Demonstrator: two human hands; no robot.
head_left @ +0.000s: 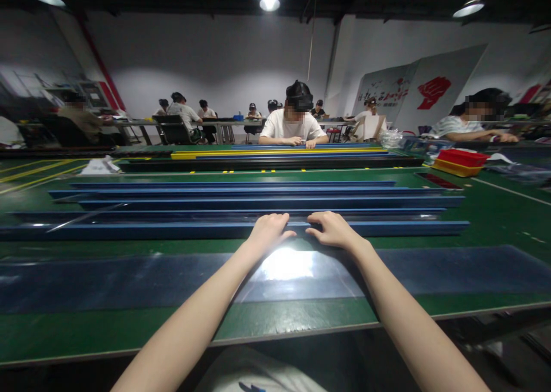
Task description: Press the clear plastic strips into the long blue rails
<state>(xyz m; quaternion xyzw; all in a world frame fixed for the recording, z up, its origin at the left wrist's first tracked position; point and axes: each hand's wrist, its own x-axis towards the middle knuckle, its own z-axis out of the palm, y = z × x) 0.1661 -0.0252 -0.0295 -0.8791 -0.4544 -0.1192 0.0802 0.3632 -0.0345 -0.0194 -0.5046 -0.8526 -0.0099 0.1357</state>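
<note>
Several long blue channel-shaped strips lie side by side across the green table. At the nearest blue strip [129, 231], my left hand [272, 229] has its fingers hooked over the top edge and its thumb on the near side. My right hand [331, 228] grips the same strip a short way to the right, thumb pointing inward. Both hands' fingertips are partly hidden behind the strip. Between that strip and the table's front edge lies a long clear plastic sheet [413, 271], flat and shiny, beneath my forearms.
Farther back on the green table [508, 214] lie yellow strips [185, 155] and black strips [150, 166]. A red bin [462, 159] and a phone [439, 181] are at the right. A co-worker [295, 122] sits opposite; another person [469, 122] works at the right.
</note>
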